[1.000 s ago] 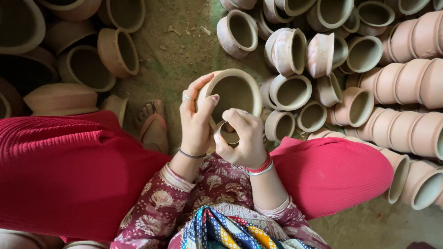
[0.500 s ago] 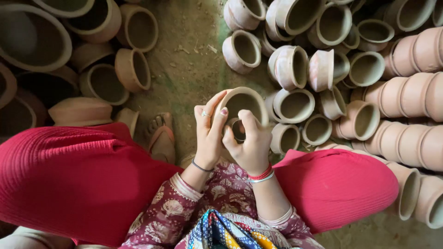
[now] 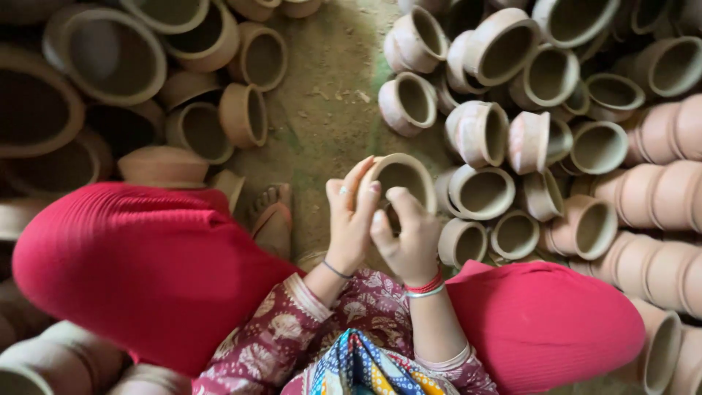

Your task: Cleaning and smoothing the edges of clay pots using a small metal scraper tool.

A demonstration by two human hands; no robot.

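Observation:
I sit on the ground with my knees in red cloth spread to either side. Both hands hold one small unfired clay pot point(image 3: 404, 175) in front of me, its open mouth facing up toward the camera. My left hand point(image 3: 351, 216) grips the pot's left rim and wall, fingers laid over the edge. My right hand point(image 3: 408, 238) clasps it from below and the right, thumb pressed against the rim. A thin bangle circles the left wrist; red and white bangles circle the right.
Larger clay pots point(image 3: 110, 58) are heaped at the left, several lying on their sides. Small pots point(image 3: 479, 135) crowd the right, with stacked rows point(image 3: 651, 183) at the far right. A strip of dirt floor point(image 3: 329, 95) runs between. My sandalled foot point(image 3: 272, 219) rests beside the left knee.
The view has shifted so the pots sit further right and down. The held pot has turned in my hands and shows a smaller mouth; my right thumb now presses its rim.

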